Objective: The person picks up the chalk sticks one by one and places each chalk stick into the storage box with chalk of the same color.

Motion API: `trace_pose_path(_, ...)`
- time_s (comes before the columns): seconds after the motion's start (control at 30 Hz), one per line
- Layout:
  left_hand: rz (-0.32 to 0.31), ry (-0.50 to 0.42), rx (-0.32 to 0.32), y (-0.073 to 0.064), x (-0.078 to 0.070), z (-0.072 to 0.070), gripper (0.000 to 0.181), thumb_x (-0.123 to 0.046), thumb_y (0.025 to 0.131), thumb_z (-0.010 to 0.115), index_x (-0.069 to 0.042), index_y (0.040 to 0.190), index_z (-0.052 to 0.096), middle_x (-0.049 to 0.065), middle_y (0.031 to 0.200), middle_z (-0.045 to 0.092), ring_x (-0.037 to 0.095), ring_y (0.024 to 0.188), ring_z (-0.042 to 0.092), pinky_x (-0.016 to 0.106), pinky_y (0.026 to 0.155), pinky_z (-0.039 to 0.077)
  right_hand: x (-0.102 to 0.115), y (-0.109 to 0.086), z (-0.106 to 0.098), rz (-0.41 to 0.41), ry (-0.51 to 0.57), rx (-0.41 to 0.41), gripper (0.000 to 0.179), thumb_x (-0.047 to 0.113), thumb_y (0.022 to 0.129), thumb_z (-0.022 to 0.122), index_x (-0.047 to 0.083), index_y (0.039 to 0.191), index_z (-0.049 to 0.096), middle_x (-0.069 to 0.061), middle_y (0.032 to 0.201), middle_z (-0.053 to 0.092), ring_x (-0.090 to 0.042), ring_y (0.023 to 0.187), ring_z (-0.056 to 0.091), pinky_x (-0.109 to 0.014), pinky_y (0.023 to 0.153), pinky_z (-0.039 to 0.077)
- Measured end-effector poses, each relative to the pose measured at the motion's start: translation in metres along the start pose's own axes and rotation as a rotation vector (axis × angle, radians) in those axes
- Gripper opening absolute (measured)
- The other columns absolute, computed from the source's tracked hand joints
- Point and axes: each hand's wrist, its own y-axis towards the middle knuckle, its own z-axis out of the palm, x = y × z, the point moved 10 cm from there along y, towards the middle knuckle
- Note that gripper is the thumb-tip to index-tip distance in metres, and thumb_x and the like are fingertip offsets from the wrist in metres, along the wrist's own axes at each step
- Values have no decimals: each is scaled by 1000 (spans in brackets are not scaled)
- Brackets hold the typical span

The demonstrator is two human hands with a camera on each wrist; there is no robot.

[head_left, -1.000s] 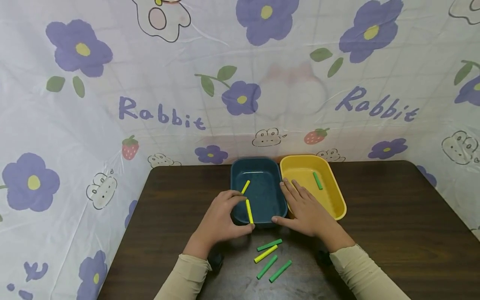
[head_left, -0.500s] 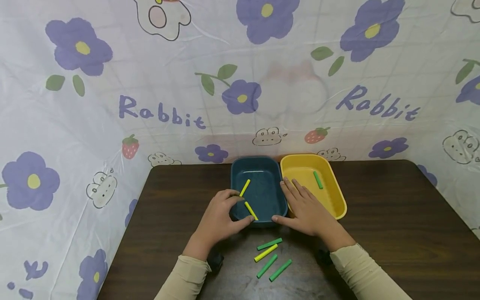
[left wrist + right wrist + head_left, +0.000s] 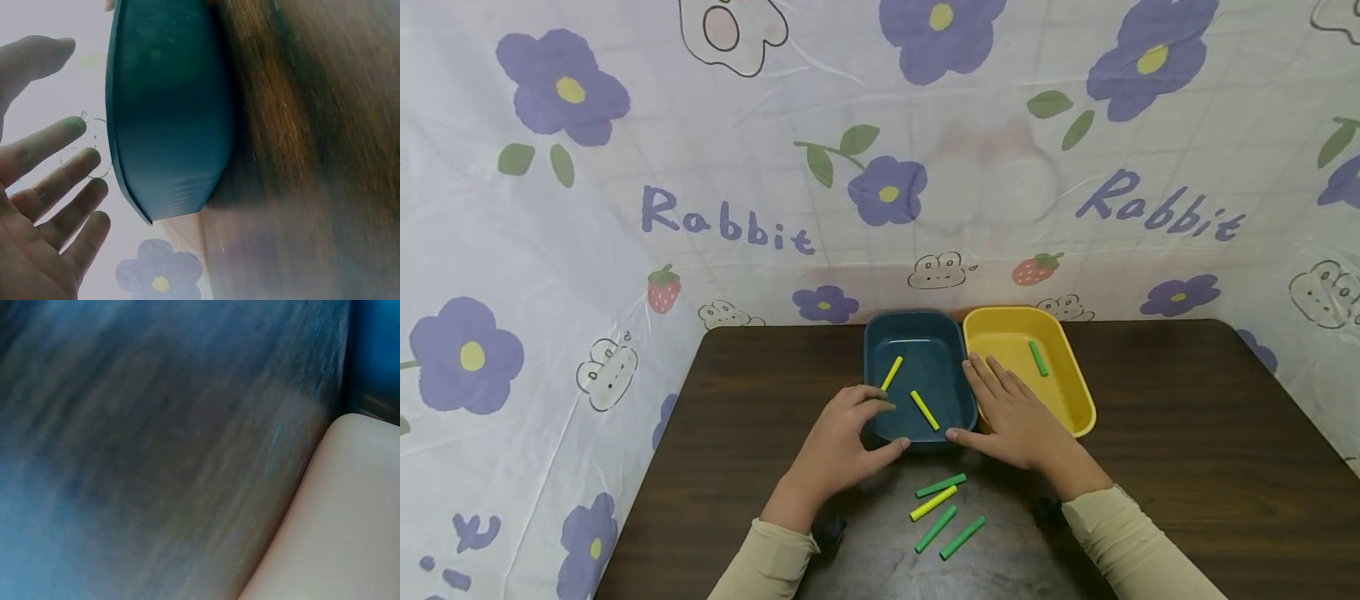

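My left hand (image 3: pixel 842 442) hovers over the near left edge of the dark blue tray (image 3: pixel 917 317). Its fingers are spread and hold nothing; the left wrist view shows the same loose fingers (image 3: pixel 75 162) beside the tray's outer wall (image 3: pixel 169 125). Inside the blue tray lie two chalk-like sticks, one yellow stick (image 3: pixel 925 410) near the middle and another yellow stick (image 3: pixel 892 374) by the left wall. With straight fingers, my right hand (image 3: pixel 1018 417) rests at the adjoining rims of the blue tray and the yellow tray (image 3: pixel 1084 408). One green stick (image 3: pixel 1038 358) lies in the yellow tray.
On the dark wooden table (image 3: pixel 760 392), in front of the trays, lie several loose sticks: a yellow stick (image 3: pixel 933 503) among green sticks, such as one green stick (image 3: pixel 962 537). A printed cloth (image 3: pixel 737 125) hangs behind the table's back edge.
My left hand has let go of a yellow stick, which dropped into the blue tray and now lies farther right. The left fingers have spread. My right hand stays in place.
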Motion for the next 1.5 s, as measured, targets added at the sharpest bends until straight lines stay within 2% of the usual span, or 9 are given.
trace_pose_path(0.2,53,22,0,-5,-14,-4,44,-38,88,88,-15,124,78,-2,115,66,14,106,57,35,91,55,-2,0,2,4,-13,-4,112,82,95,48,8,171,14,-11,180,11,-39,166,12,-61,131,17)
trace_pose_path(0.3,71,19,22,-8,-20,-4,42,-36,88,88,-15,124,78,-2,111,65,12,100,54,33,86,54,-3,1,2,1,-13,-12,111,82,95,48,9,171,14,-11,180,12,-39,165,13,-61,131,17)
trace_pose_path(0.47,53,-9,116,-14,-24,5,42,-36,91,85,-15,127,76,-3,112,65,13,102,58,31,89,57,-3,1,2,-1,-4,-17,111,82,95,48,9,172,15,-11,180,11,-39,166,13,-61,131,17)
trace_pose_path(0.6,29,-67,210,-20,-26,17,40,-33,93,84,-16,128,74,-4,111,67,18,96,64,27,84,56,-3,1,2,-2,1,-14,112,83,94,48,9,172,14,-10,180,9,-38,166,11,-61,131,17)
trace_pose_path(0.77,13,-115,314,-28,-25,34,40,-32,94,82,-16,130,74,0,110,70,18,89,64,22,78,51,-3,1,1,-5,6,-16,112,82,94,48,9,172,13,-9,180,9,-38,166,12,-61,131,16)
trace_pose_path(0.9,5,-128,369,-33,-23,46,40,-31,95,81,-17,131,74,-3,111,70,12,87,61,21,75,50,-3,1,1,-9,3,-17,112,82,95,48,9,172,14,-11,180,10,-39,166,13,-61,131,17)
trace_pose_path(1.1,-13,-128,455,-38,-21,59,40,-31,94,82,-21,131,73,-9,113,70,3,89,59,21,79,52,-2,1,1,-2,11,-15,112,82,94,48,9,171,14,-8,180,7,-37,166,11,-61,131,17)
trace_pose_path(1.27,-19,-140,524,-40,-21,69,44,-24,91,85,-23,133,73,-11,111,69,3,90,61,21,79,53,-2,0,0,1,9,-16,112,83,94,48,9,171,14,-9,180,8,-37,166,10,-61,131,17)
trace_pose_path(1.5,-24,-148,584,-40,-22,80,45,-16,89,84,-22,133,73,-12,108,69,1,88,60,20,77,52,-2,0,0,-4,8,-17,112,83,94,48,8,171,15,-10,180,11,-39,166,13,-62,130,19)
